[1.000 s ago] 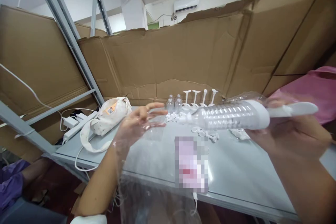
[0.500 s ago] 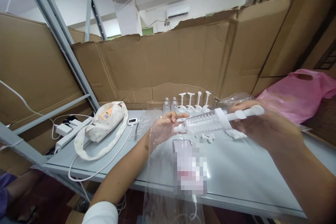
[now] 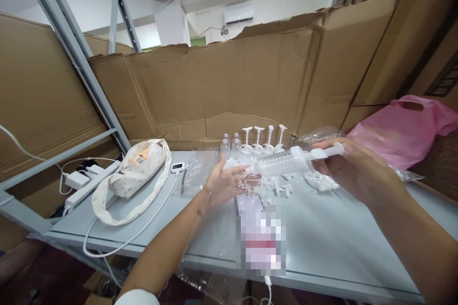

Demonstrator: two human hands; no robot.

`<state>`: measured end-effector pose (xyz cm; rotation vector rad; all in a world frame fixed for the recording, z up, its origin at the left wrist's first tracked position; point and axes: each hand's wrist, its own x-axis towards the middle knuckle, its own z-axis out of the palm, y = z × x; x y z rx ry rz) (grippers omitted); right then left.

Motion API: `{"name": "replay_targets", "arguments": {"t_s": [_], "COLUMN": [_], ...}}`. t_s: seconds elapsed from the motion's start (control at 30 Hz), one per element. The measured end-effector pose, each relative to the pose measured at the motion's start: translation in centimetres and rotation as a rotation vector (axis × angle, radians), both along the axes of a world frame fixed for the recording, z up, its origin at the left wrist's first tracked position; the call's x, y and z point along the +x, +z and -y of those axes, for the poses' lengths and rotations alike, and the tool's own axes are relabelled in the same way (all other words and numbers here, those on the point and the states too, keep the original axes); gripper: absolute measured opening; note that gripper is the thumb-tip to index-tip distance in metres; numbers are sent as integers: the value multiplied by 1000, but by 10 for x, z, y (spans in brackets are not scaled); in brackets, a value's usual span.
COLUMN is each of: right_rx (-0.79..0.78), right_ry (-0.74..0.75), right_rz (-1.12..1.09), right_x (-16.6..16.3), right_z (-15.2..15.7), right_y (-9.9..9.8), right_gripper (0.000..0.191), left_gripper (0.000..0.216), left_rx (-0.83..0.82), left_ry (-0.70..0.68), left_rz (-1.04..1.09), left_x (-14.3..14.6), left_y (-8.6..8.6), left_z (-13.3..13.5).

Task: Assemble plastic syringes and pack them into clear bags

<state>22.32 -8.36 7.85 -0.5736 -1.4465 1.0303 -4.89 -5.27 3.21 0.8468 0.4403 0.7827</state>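
A clear plastic syringe (image 3: 275, 163) with a white collar and white plunger is in my right hand (image 3: 361, 167). My right fingers are closed round its plunger end, and its white tip points left. The fingers of my left hand (image 3: 223, 182) are spread, close to that tip; whether they touch it I cannot tell. A thin clear plastic bag (image 3: 211, 259) shows about my left hand and hangs over the table's front edge. Small white plastic parts (image 3: 277, 185) lie on the table beneath the syringe. Several white plungers (image 3: 258, 139) stand upright at the back.
Clear bottles (image 3: 225, 145) stand beside the plungers. A phone (image 3: 248, 205), partly blurred out, lies in front on the table (image 3: 322, 233). At left are a cloth bag (image 3: 138, 171), a small cabled device (image 3: 178, 167) and a power strip (image 3: 91, 186). A pink bag (image 3: 400, 126) is at right.
My left fingers have opened and spread away from the syringe's tip. The syringe has shifted slightly, its plunger end moving left. The clear bag hangs lower and further left.
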Motion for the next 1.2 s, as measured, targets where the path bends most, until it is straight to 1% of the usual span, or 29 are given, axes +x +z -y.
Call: {"name": "replay_targets", "arguments": {"t_s": [0.07,0.1,0.17,0.23,0.33,0.43,0.53,0.67,0.73,0.8,0.93,1.07,1.13,1.2], "right_rx": [13,19,18,3,-40,-89,-174,-366,-437,-464,-420,-317,-225,-96], "right_ry": [-29,-39,-48,-45,-21,44,102,167,165,138,65,93,67,-15], "right_rz": [-4,-1,16,42,81,126,123,59,45,71,229,427,528,592], "right_x": [4,5,8,10,10,8,2,-8,-14,-21,-35,-43,-46,-47], "right_z": [-2,-3,-3,-3,-1,-1,-5,-14,-15,-13,-4,5,9,14], "right_y": [0,0,0,-1,0,4,9,11,10,9,10,10,10,11], "right_gripper": [24,24,23,24,24,26,26,21,21,23,34,46,46,38], "left_gripper": [85,82,70,59,56,52,48,48,51,53,56,55,55,56], "left_rx": [72,107,150,146,111,84,89,208,262,272,233,228,234,229], "left_ry": [-58,-73,-80,-78,-95,-112,-132,-265,-313,-321,-262,-168,-152,-145], "left_rz": [4,-14,-71,-116,-141,-160,-178,-179,-153,-134,-139,-81,-66,-64], "left_x": [-9,-12,-15,-14,-11,-9,-9,-4,-2,-1,1,7,11,14], "left_y": [5,7,11,11,8,5,5,5,4,4,3,6,10,16], "left_z": [2,3,5,6,5,5,7,10,10,11,14,18,21,26]}}
